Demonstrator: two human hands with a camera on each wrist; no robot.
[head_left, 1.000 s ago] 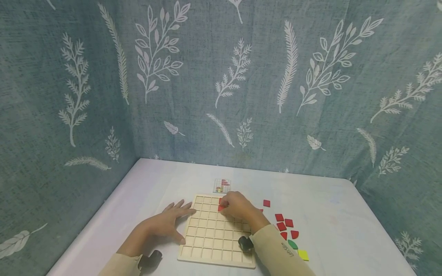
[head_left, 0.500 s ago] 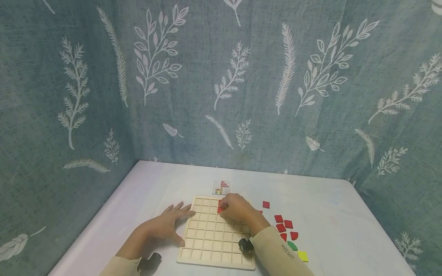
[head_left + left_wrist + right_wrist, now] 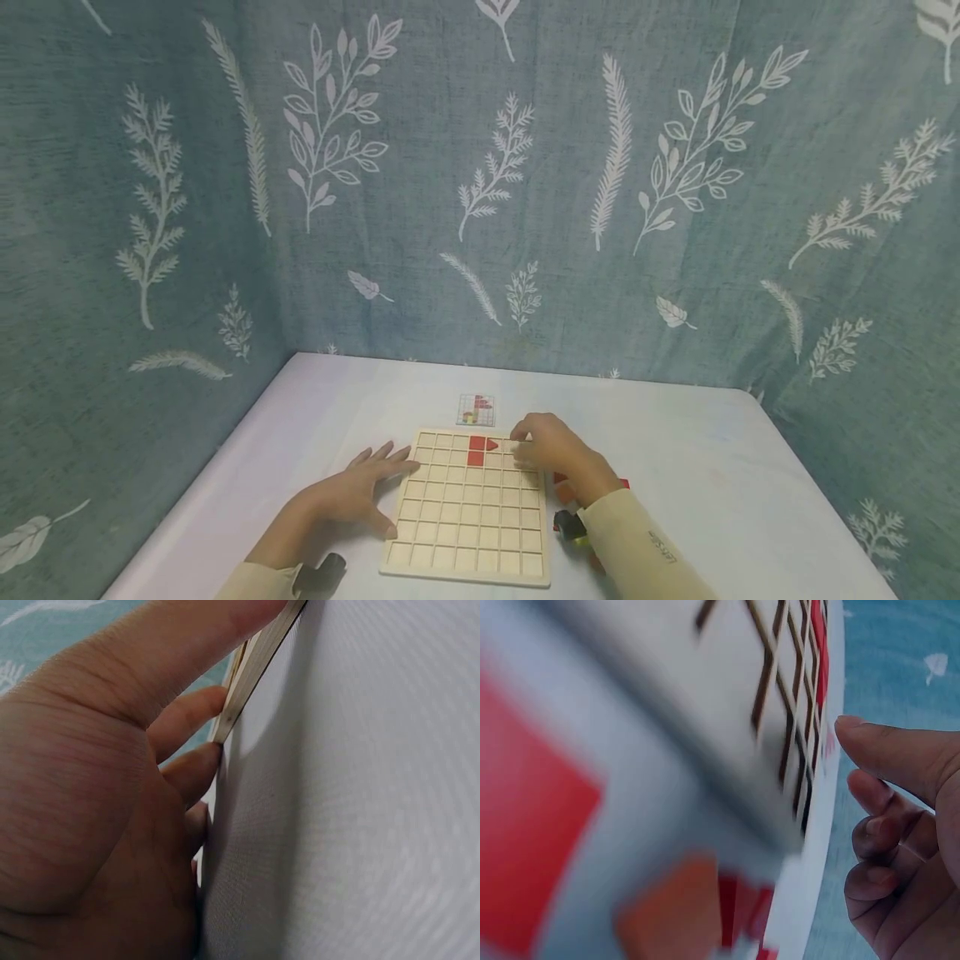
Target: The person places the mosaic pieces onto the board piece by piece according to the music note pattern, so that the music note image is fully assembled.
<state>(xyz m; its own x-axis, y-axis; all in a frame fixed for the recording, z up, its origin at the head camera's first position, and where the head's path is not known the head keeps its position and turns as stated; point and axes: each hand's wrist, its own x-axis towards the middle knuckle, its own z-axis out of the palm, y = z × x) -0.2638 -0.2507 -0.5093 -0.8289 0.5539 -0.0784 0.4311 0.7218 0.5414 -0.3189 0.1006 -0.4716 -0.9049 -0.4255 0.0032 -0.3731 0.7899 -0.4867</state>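
A pale wooden grid board [image 3: 472, 533] lies on the table. Near its far edge sit two red square tiles [image 3: 476, 458], one below the other, and a red pointed tile [image 3: 491, 445] right of the upper one. My left hand [image 3: 352, 496] steadies the board's left side, thumb and fingertips spread along its edge; the left wrist view has these fingers at the wooden rim [image 3: 255, 667]. Over the board's far right corner is my right hand [image 3: 558, 447]. In the right wrist view its thumb and forefinger [image 3: 870, 793] are apart, with nothing between them, and the other fingers bend loosely.
A small picture card [image 3: 476, 410] with a coloured grid pattern lies beyond the board. Loose red tiles [image 3: 525, 825] and an orange-looking tile [image 3: 679, 907] lie right of the board, partly hidden under my right forearm [image 3: 630, 533]. A patterned curtain [image 3: 420, 208] stands behind the table.
My right hand has let go of the red pointed tile on the board and moved right, uncovering the red tiles. The left hand stays at the board's edge.
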